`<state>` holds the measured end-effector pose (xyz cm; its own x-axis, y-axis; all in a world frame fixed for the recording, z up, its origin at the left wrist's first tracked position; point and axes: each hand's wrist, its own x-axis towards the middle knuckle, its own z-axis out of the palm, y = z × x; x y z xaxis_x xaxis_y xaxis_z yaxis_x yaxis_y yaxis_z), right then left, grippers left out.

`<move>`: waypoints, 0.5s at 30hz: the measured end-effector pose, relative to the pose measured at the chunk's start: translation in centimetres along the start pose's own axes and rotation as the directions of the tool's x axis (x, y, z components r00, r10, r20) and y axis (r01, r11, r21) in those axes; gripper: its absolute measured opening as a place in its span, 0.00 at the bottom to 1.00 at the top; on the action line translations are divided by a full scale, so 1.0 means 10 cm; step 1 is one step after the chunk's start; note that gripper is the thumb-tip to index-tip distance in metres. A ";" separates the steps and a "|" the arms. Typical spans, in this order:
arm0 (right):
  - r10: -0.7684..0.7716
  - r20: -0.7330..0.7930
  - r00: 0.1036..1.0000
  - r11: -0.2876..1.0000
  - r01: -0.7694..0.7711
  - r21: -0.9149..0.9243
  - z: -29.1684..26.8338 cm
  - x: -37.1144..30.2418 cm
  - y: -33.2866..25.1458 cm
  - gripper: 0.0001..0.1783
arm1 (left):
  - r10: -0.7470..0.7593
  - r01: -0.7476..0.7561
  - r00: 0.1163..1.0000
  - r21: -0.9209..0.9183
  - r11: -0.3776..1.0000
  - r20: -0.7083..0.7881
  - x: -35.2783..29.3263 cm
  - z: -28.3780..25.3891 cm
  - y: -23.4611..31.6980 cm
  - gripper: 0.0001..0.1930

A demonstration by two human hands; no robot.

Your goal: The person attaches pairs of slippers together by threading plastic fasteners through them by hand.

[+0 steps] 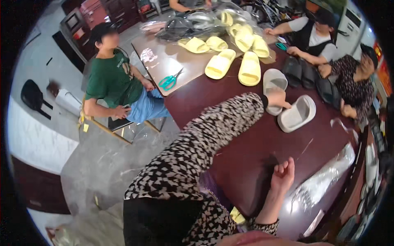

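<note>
Two light grey slide slippers stand on the dark red table. My left hand [277, 99] reaches across to the far one [275, 79] and looks closed on its heel end, one finger pointing toward the nearer grey slide slipper [297, 114]. Part of that grip is hidden behind the hand. My right hand [283, 175] hovers over the near side of the table with nothing in it, fingers loosely bent and the index finger raised. Beyond the grey pair, a yellow slide slipper [220, 64] and its mate [249, 69] stand side by side.
More yellow slippers [244, 37] and clear plastic bags [201, 19] pile up at the far end. Teal-handled scissors [168, 83] lie at the left corner. Black slippers [301, 73] are before two people at right. Clear plastic wrap [322, 180] lies near right. A person in green [111, 78] sits left.
</note>
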<state>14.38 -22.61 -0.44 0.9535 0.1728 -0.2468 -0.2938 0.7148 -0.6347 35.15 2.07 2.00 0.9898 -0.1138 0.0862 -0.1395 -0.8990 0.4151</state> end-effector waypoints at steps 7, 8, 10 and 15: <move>0.039 0.046 0.998 0.999 -0.040 0.033 -0.05 0.03 0.00 0.09 | -0.363 0.289 0.877 -0.259 0.922 -0.314 0.42 0.30 0.23 0.46; 0.031 0.046 0.998 0.999 -0.032 0.006 -0.04 0.02 -0.01 0.09 | -0.398 0.299 0.850 -0.306 0.904 -0.346 0.45 0.35 0.26 0.46; 0.034 0.082 0.996 0.999 -0.030 -0.042 0.07 0.00 0.03 0.09 | -0.440 0.352 0.812 -0.280 0.893 -0.384 0.53 0.39 0.14 0.45; 0.003 0.060 0.998 0.991 0.005 -0.133 0.04 0.00 0.02 0.10 | -0.511 0.385 0.793 -0.378 0.842 -0.331 0.54 0.35 0.36 0.42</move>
<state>14.33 -22.21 -0.30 0.9550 0.2150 -0.2043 -0.2951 0.6191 -0.7277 40.08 -3.27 0.79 0.8462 0.5095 0.1560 0.2524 -0.6411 0.7247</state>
